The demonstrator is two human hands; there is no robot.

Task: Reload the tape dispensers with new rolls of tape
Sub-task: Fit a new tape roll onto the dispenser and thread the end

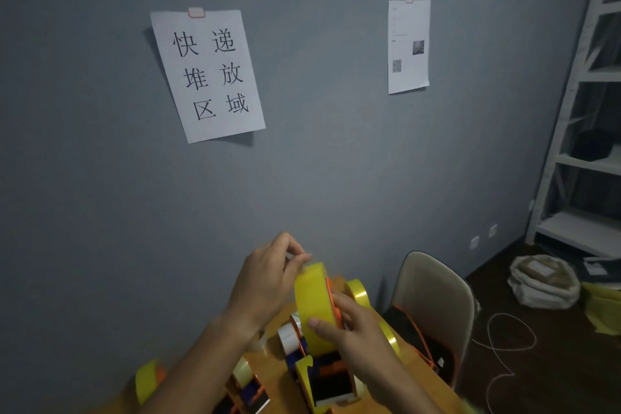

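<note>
A thick yellow tape roll (314,304) sits on an orange hub of a tape dispenser (327,380), raised above the wooden table (408,370). My right hand (356,329) grips the roll and hub from the right, thumb across the roll's face. My left hand (268,279) pinches at the top edge of the roll, where the tape end seems to be. More yellow rolls lie around: one behind (358,292), one at the left (146,380). A white roll (289,338) sits on another dispenser just below.
A beige chair (433,306) stands right of the table with dark and orange items on its seat. A white shelf unit (581,144), a sack (544,282) and a loose white cord (507,339) occupy the floor at right. Paper notices hang on the grey wall.
</note>
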